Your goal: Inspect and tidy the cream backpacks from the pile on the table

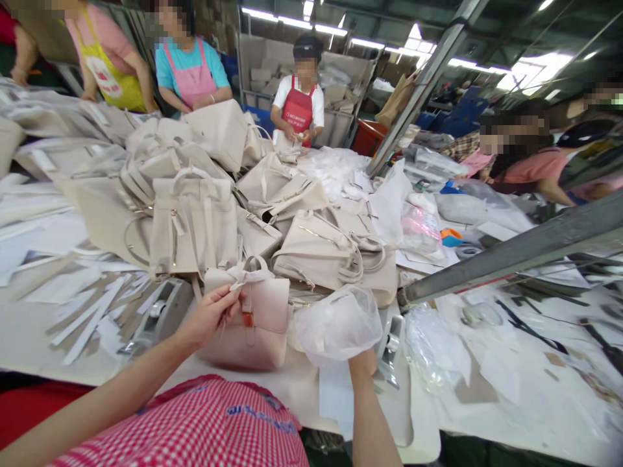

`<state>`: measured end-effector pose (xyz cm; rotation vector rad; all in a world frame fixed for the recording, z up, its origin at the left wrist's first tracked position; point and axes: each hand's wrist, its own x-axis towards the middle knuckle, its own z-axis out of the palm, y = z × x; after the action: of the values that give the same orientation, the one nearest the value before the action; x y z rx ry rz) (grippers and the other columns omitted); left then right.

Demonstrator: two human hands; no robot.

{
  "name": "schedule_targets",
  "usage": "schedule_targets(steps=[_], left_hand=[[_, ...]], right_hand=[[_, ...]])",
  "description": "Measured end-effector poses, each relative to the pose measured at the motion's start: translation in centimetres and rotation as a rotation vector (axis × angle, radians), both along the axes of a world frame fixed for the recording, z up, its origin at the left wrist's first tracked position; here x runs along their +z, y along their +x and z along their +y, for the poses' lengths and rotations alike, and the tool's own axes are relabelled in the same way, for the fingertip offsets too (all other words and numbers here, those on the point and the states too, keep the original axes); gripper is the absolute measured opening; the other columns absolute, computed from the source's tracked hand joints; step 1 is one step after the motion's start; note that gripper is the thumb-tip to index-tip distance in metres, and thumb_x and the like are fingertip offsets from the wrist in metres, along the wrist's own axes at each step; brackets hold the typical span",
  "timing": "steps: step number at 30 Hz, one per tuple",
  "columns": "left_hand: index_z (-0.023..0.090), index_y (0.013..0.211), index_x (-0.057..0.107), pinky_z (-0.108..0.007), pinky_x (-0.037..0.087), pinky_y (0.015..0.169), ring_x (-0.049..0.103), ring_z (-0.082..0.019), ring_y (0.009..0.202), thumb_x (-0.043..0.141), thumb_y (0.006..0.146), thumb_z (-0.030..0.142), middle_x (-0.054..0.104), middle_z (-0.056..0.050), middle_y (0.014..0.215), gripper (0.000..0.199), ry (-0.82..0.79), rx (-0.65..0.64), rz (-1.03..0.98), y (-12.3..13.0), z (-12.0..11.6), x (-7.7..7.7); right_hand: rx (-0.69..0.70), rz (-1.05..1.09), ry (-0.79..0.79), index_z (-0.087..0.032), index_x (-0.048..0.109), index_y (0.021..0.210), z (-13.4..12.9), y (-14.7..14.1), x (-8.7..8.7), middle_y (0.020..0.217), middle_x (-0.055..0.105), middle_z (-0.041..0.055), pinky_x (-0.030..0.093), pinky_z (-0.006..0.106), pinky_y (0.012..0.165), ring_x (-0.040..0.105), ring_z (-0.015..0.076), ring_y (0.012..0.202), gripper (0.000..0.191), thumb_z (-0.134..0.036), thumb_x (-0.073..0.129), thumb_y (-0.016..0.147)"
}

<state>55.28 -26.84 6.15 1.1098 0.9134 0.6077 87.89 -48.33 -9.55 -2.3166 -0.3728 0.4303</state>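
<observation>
A beige handbag (265, 324) with a front flap and a small orange-brown tag (248, 319) stands upright at the table's front edge. My left hand (221, 306) is closed in a pinch on a pale strip (239, 283) at the foot of the bag's top handle (256, 264). To the right, a translucent plastic bag (338, 324) bulges up beside the handbag. My right hand (363, 364) reaches up to it from below, touching its lower edge. The plastic and the angle hide the fingers of that hand.
Many beige handbags (192, 217) are heaped behind. Tape dispensers stand left (163, 311) and right (390, 344). Paper strips (92, 318) litter the left side. A slanting metal post (511, 253) crosses the right. Co-workers, one in a red apron (298, 109), stand around the table.
</observation>
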Motion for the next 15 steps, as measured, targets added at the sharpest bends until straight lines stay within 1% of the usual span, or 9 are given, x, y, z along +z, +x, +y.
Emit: schedule_targets(steps=[3,5,6,8,10,11,13,15], left_hand=[[0.014,0.086,0.065,-0.02,0.023,0.043,0.037,-0.007,0.042,0.073,0.073,0.058,0.047,0.007,0.048,0.046,-0.029,0.015,-0.026,0.2,0.0,0.0],[0.014,0.086,0.066,-0.02,0.024,0.043,0.038,-0.007,0.043,0.073,0.073,0.057,0.048,0.006,0.049,0.045,-0.044,0.014,-0.035,0.2,0.0,0.0],[0.014,0.086,0.066,-0.02,0.024,0.043,0.038,-0.007,0.043,0.073,0.073,0.057,0.048,0.006,0.049,0.045,-0.047,0.014,-0.037,0.2,0.0,0.0],[0.014,0.085,0.066,-0.02,0.024,0.043,0.038,-0.007,0.043,0.073,0.074,0.056,0.048,0.006,0.049,0.044,-0.047,0.01,-0.042,0.2,0.0,0.0],[0.014,0.084,0.066,-0.019,0.024,0.043,0.037,-0.006,0.043,0.073,0.074,0.056,0.048,0.006,0.048,0.043,-0.048,0.005,-0.05,0.2,0.0,0.0],[0.014,0.084,0.066,-0.019,0.024,0.043,0.037,-0.006,0.042,0.074,0.074,0.055,0.048,0.006,0.048,0.043,-0.05,0.003,-0.056,0.2,0.0,0.0],[0.014,0.084,0.066,-0.018,0.026,0.043,0.039,-0.006,0.043,0.074,0.075,0.055,0.051,0.006,0.049,0.043,-0.06,-0.001,-0.069,0.2,0.0,0.2],[0.013,0.085,0.067,-0.018,0.031,0.044,0.045,-0.007,0.045,0.074,0.075,0.053,0.056,0.004,0.053,0.042,-0.082,-0.009,-0.084,0.2,0.0,0.5]], right_hand=[[-0.038,0.006,-0.087,-0.025,0.051,0.059,-1.1,-0.1,1.0,0.066,0.063,0.0039,0.046,0.041,0.077,0.062,0.0248,0.076,0.024,-0.034,0.063,0.077],[-0.029,-0.006,-0.084,-0.026,0.056,0.064,-2.2,-0.5,2.2,0.074,0.067,0.0075,0.044,0.042,0.079,0.063,0.0284,0.082,0.016,-0.038,0.058,0.075],[-0.023,-0.006,-0.078,-0.026,0.059,0.067,-2.9,-0.8,2.9,0.075,0.069,0.0077,0.044,0.041,0.079,0.063,0.029,0.082,0.017,-0.041,0.056,0.074],[-0.017,0.005,-0.075,-0.025,0.063,0.073,-4.6,-1.4,4.3,0.072,0.07,0.006,0.045,0.04,0.075,0.064,0.0286,0.077,0.027,-0.05,0.054,0.073],[-0.041,0.023,-0.092,-0.024,0.064,0.073,-6.7,-1.6,5.5,0.067,0.069,0.0049,0.045,0.04,0.071,0.064,0.0281,0.071,0.038,-0.061,0.053,0.072],[-0.074,0.043,-0.111,-0.024,0.063,0.07,-7.8,-1.6,5.9,0.065,0.069,0.0049,0.045,0.04,0.07,0.064,0.0279,0.069,0.042,-0.065,0.052,0.073],[-0.169,0.108,-0.149,-0.024,0.062,0.066,-9.8,-1.0,6.3,0.063,0.07,0.0063,0.048,0.04,0.069,0.065,0.0275,0.066,0.048,-0.069,0.045,0.076],[-0.237,0.158,-0.172,-0.025,0.062,0.066,-11.5,-0.1,6.3,0.066,0.072,0.0087,0.05,0.04,0.069,0.068,0.0276,0.067,0.049,-0.065,0.039,0.081]])
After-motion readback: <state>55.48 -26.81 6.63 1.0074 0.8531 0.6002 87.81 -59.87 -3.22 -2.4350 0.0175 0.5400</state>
